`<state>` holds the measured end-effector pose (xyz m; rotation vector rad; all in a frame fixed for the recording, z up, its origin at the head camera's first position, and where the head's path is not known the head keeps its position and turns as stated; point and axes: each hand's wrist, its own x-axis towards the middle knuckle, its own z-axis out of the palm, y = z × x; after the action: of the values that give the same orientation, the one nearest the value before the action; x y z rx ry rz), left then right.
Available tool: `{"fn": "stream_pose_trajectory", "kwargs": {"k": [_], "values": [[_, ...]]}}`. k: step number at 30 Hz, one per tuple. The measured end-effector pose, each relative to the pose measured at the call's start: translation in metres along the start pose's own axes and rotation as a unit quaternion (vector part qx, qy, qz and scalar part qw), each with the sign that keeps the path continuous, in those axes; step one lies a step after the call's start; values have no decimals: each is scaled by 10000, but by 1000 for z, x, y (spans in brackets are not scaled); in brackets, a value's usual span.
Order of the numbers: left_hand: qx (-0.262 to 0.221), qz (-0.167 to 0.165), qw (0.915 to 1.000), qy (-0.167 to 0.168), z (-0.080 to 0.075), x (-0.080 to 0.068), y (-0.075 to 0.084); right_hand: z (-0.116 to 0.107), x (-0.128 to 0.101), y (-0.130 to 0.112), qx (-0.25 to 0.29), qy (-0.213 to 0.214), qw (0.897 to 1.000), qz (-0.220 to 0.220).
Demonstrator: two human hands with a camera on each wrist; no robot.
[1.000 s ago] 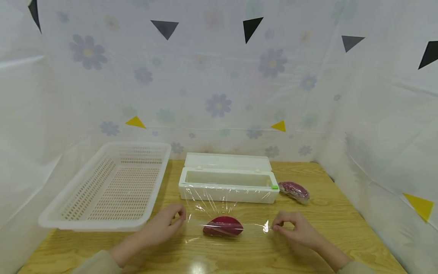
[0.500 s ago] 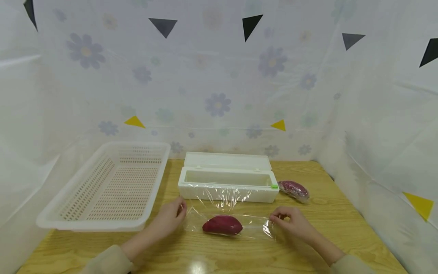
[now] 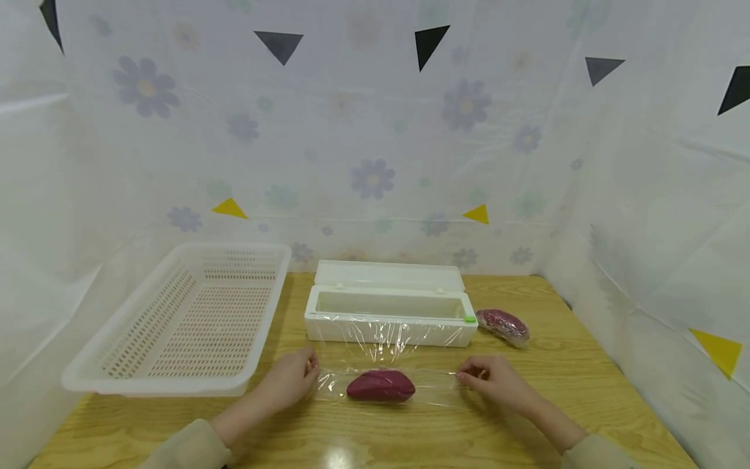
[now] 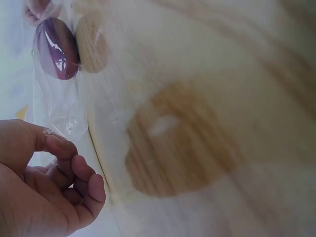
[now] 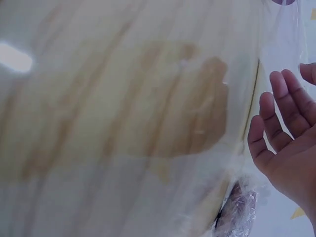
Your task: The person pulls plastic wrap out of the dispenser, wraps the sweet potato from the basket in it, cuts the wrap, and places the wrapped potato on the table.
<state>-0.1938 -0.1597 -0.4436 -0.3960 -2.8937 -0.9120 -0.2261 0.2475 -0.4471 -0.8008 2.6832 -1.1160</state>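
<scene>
A purple sweet potato (image 3: 381, 385) lies on the wooden table (image 3: 410, 436) under a sheet of clear cling film (image 3: 387, 355). The film runs from the open white dispenser box (image 3: 389, 319) behind it. My left hand (image 3: 310, 372) pinches the film's left edge. In the left wrist view the left hand (image 4: 49, 138) has thumb and forefinger closed on the film, with the sweet potato (image 4: 55, 49) beyond. My right hand (image 3: 465, 376) pinches the film's right edge. In the right wrist view the right hand (image 5: 284, 133) shows its other fingers spread loosely.
A white perforated basket (image 3: 176, 384) stands at the left, near my left forearm. A second sweet potato wrapped in film (image 3: 504, 326) lies right of the box and shows as the wrapped sweet potato (image 5: 237, 212) in the right wrist view. Flowered sheets wall in the table.
Both hands have carried the film over the sweet potato and lowered it. The sheet hung in front of the potato a second ago and now lies draped across it.
</scene>
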Motion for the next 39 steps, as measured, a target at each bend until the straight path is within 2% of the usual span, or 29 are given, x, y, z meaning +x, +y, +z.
{"fn": "stream_pose_trajectory", "kwargs": {"k": [7, 15, 18, 21, 23, 26, 30, 33, 36, 39], "values": [[-47, -103, 9999, -7, -2, -1, 2, -13, 3, -10, -241, 52, 9996, 150], [-48, -177, 9998, 44, -3, -1, 4, -26, 7, -16, -281, 112, 9989, 350], [-43, -216, 9998, 28, -3, -1, 5, -28, 6, -14, 7, -1, 9985, 554], [15, -261, 9997, 13, -2, -1, 5, -31, 4, -13, 616, -118, 9940, 901], [59, -294, 9996, 16, -2, -1, 5, -32, 3, -12, 979, -92, 9880, 1189], [87, -326, 9994, 36, -2, 0, 5, -32, 2, -14, 1156, 107, 9838, 1365], [59, -341, 9994, 61, -2, 0, 4, -24, 4, -25, 415, 599, 9934, 887], [79, -367, 9993, 54, -1, 1, 3, -11, 7, -42, -419, 1145, 9924, 174], [114, -409, 9991, 32, -1, 1, 2, 5, 10, -60, -1040, 1592, 9789, -751], [118, -444, 9989, 18, -1, 2, 1, 23, 15, -72, -1573, 1810, 9545, -1771]]}}
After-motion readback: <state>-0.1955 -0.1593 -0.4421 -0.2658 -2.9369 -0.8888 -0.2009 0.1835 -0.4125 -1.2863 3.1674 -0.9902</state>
